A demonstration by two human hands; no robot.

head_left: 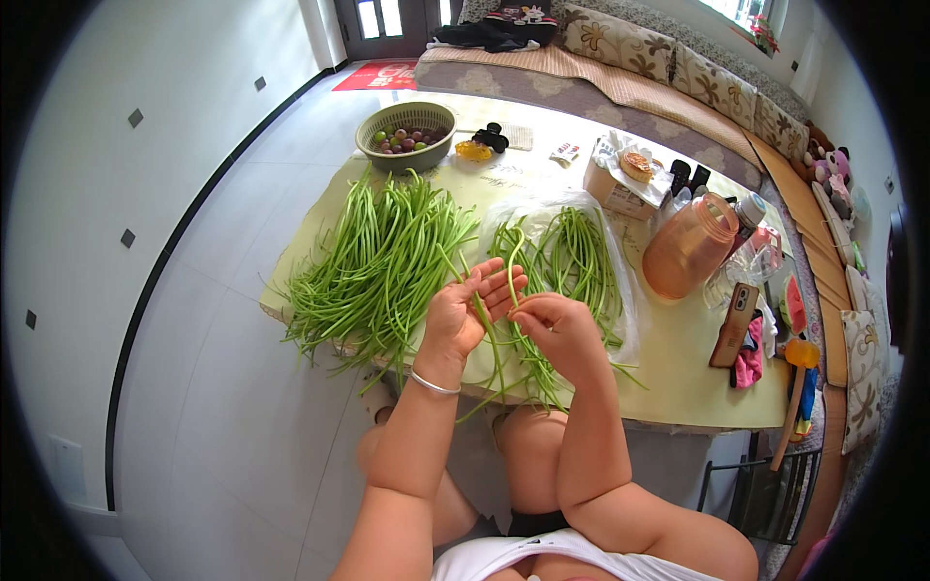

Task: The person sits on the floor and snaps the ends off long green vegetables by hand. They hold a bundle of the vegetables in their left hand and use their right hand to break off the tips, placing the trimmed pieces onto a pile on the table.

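Note:
My left hand is turned palm up over the near part of the table, with a silver bangle on its wrist. Its fingers are partly stretched, and a few long green vegetable stems lie across the palm under the thumb. Opposite it, my right hand pinches one green stem between thumb and fingertips; that stem curves up past the left fingers. To the left spreads a large heap of green stems. Behind my hands, a second, smaller bunch lies on a clear plastic bag.
A green colander of grapes stands at the far left of the pale table, beside a black hair claw. Rightward are a box with a pastry on top, an orange jug and a phone. A sofa lies beyond.

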